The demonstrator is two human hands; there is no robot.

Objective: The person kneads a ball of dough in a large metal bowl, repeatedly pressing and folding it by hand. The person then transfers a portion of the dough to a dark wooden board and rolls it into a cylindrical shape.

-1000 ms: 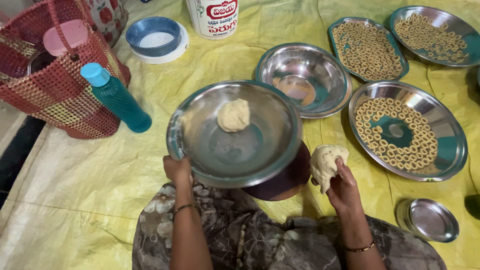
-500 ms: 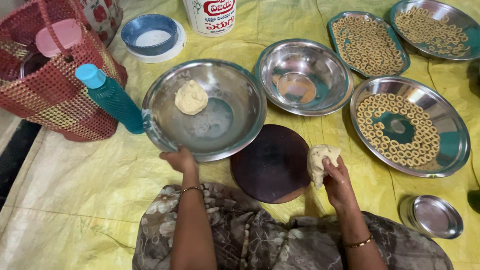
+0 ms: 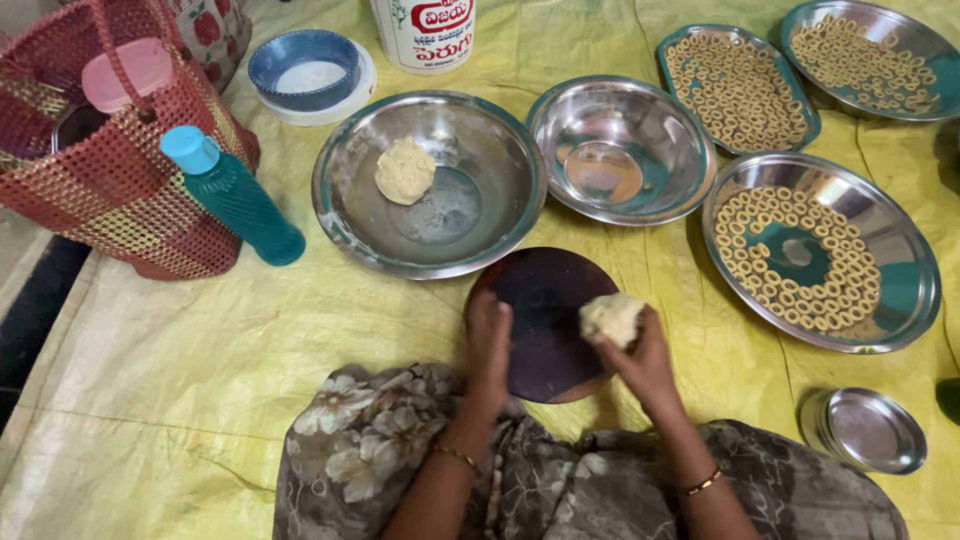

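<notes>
Dough lump is sitting in the right hand, fingers curled up around it and clamped on from below, so it hovers right over the right edge of the round dark board. Left hand is lying flat on the board's left edge, fingers together and stretched forward, gripping nothing as far as I can see. So the board lies between the two hands, and the lump is just right of its middle; the right hand is obviously the nearer one. The lump is roughly round, no real long axis to speak of.

Beyond the board there's a big steel bowl with a second dough piece resting on its inner wall, left of centre. An empty steel bowl sits next to that, and a plate of little dough rings is off to the right. Everything's laid out on a yellow sheet on the floor, with a teal bottle leaning by a red woven basket.
</notes>
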